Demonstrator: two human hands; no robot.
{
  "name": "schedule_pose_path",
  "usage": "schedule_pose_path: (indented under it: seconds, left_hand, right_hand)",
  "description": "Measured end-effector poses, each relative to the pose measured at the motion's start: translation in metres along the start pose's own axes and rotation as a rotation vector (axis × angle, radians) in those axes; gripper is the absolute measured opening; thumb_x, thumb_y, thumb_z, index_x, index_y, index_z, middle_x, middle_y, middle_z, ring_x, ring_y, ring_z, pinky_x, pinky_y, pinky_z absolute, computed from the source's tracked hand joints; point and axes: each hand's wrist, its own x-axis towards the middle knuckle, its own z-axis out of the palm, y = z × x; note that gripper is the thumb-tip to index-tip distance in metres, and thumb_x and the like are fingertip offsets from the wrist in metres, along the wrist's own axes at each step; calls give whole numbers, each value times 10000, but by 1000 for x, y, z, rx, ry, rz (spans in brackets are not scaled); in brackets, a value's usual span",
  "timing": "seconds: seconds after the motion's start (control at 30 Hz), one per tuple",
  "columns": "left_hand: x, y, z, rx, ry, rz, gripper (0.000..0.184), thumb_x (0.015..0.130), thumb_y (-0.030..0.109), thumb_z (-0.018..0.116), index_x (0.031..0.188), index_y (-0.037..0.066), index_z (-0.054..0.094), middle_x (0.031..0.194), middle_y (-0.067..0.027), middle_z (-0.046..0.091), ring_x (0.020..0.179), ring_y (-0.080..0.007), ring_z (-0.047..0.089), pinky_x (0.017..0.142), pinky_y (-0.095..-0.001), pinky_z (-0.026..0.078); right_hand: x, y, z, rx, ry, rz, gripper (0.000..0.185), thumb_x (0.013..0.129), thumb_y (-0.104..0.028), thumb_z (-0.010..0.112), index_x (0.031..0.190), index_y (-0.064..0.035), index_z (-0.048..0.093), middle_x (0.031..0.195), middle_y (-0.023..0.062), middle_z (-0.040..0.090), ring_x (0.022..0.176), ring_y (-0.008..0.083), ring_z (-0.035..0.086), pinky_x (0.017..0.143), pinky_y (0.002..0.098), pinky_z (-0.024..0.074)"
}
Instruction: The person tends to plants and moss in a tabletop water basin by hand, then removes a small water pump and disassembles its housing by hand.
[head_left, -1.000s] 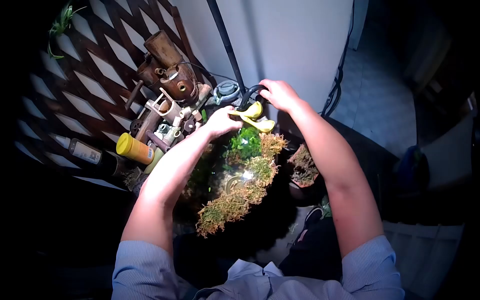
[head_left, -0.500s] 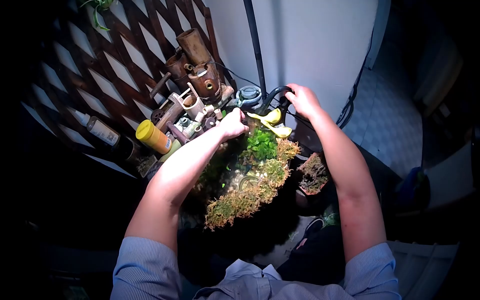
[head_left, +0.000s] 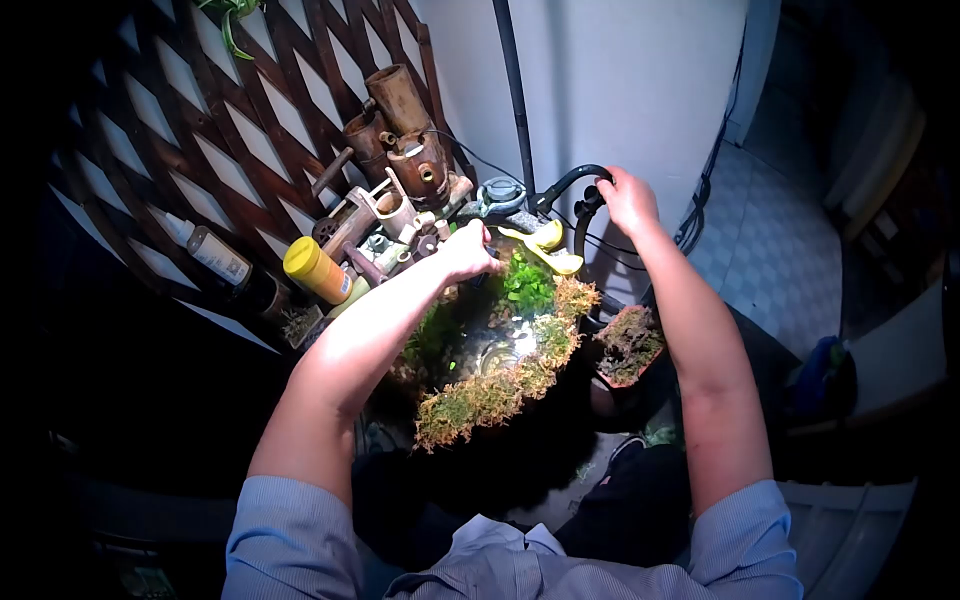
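My right hand (head_left: 630, 203) is closed on a curved black hose (head_left: 570, 176), beside the white wall. The hose arches left, down toward the back rim of a planted water basin. Over the water, my left hand (head_left: 468, 252) has its fingers drawn together at the back of the basin; a dark bit shows at the fingertips, but I cannot make out what they hold. A yellow piece with two spoon-like lobes (head_left: 546, 238) lies just right of that hand. Green water plants (head_left: 527, 284) grow below it, and moss (head_left: 488, 397) lines the basin's front edge.
Bamboo pieces (head_left: 420, 165) stand behind the basin at left, against a wooden lattice (head_left: 240, 130). A yellow-lidded container (head_left: 318, 270) and a bottle (head_left: 218, 257) are at left. A mossy pot (head_left: 628, 345) stands right of the basin. Cables (head_left: 692, 225) hang along the wall.
My right hand has moved up and right with the black hose, and more of the hose's downward part shows. My left hand stays nearly in place. A bright glare now shows on the water.
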Motion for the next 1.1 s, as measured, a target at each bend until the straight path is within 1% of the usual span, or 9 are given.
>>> schedule_pose_path:
  seconds: [0.37, 0.57, 0.7, 0.8, 0.9, 0.97, 1.03, 1.07, 1.1]
  left_hand:
    - [-30, 23, -27, 53, 34, -7, 519, 603, 239, 789, 998, 53, 508, 910, -142, 609, 885, -265, 593, 769, -367, 479]
    - [-70, 54, -53, -76, 131, 17, 437, 688, 243, 755, 1006, 47, 529, 837, -52, 563, 780, -141, 536, 704, -289, 453]
    - [-84, 70, -57, -173, 206, 221, 404, 830, 219, 682, 1121, 51, 458, 1018, -57, 541, 903, -141, 529, 742, -291, 483]
    - [-118, 109, -67, -400, 55, 131, 399, 878, 210, 634, 1175, 71, 407, 1092, -73, 538, 964, -142, 539, 688, -288, 548]
    - [-113, 107, -61, -381, 99, 306, 368, 849, 17, 617, 1152, 78, 417, 1094, -80, 573, 978, -150, 569, 782, -279, 527]
    - [-121, 118, -60, -685, -20, 306, 398, 776, 62, 700, 1089, 14, 459, 939, -90, 563, 842, -144, 558, 751, -303, 493]
    - [-133, 136, -56, -808, -38, 330, 372, 764, -19, 669, 1075, 8, 467, 985, -81, 571, 886, -134, 563, 793, -286, 499]
    - [-130, 139, -53, -671, -67, 436, 351, 749, -75, 645, 1048, 4, 477, 1003, -64, 573, 919, -132, 564, 853, -280, 499]
    - [-131, 141, -46, -980, -147, 376, 353, 736, -81, 657, 1033, 14, 492, 1001, -45, 576, 944, -133, 564, 894, -292, 486]
  right_hand:
    - [-33, 26, -37, 0, 132, 110, 314, 864, -300, 524, 1053, -66, 616, 924, 206, 654, 910, 397, 610, 812, 464, 471]
    - [-74, 39, -61, 30, 256, 217, 353, 868, -305, 526, 1112, -59, 595, 1018, 207, 644, 982, 397, 588, 841, 445, 457]
    - [-104, 40, -64, 125, 327, 271, 333, 868, -279, 548, 1119, -67, 598, 1019, 191, 651, 980, 382, 597, 836, 432, 461]
    - [-129, 41, -49, 182, 428, 383, 300, 873, -276, 576, 1090, -72, 607, 990, 177, 662, 962, 364, 613, 827, 417, 469]
    - [-153, 32, -34, 208, 503, 406, 296, 860, -282, 603, 1074, -78, 615, 945, 177, 669, 916, 358, 630, 798, 416, 483]
    - [-163, 35, -25, 306, 547, 372, 276, 840, -252, 630, 1054, -77, 625, 932, 166, 674, 892, 340, 642, 786, 402, 489]
    - [-166, 32, -24, 348, 527, 430, 268, 812, -234, 659, 1028, -77, 634, 880, 163, 675, 852, 319, 652, 752, 391, 492]
    - [-166, 26, -27, 334, 518, 414, 275, 808, -249, 671, 1018, -75, 638, 846, 138, 677, 802, 289, 654, 729, 374, 497]
    - [-166, 21, -32, 316, 510, 400, 283, 803, -264, 683, 1007, -72, 641, 812, 113, 678, 752, 260, 655, 706, 357, 501]
